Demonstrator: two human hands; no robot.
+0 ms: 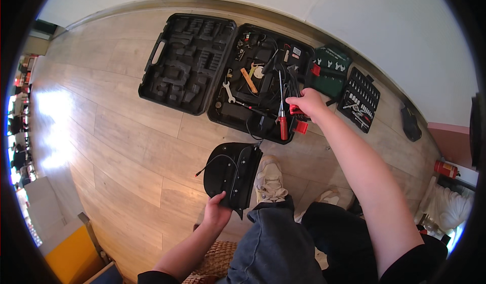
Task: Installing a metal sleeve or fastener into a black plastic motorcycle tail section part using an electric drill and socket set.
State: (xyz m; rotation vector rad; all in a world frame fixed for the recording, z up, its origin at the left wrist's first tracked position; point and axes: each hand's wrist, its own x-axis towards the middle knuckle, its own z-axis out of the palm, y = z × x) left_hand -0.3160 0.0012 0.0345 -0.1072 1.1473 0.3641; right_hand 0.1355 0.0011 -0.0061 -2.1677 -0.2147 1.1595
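My left hand [217, 211] grips the lower edge of a black curved panel [221, 167] with rivets along it. A thin black cable with a red tip [197, 174] hangs loose across the panel. Over the right end of an open black tool case [230, 117], my right hand [310, 104] is closed on a red-handled tool [298, 113], its kind mostly hidden by the fingers. Just left of that hand lies a long screwdriver with a red handle [283, 127]. Also in the case are a wrench [229, 92], an orange-handled tool [249, 80] and black cables.
The case's moulded lid [187, 64] lies open on the left. Right of the case are a green wrench pouch [331, 74], a socket set [359, 99] and a black object [410, 124] by the wall. A red fire extinguisher [446, 169] stands far right. My shoe [270, 180] is beside the panel.
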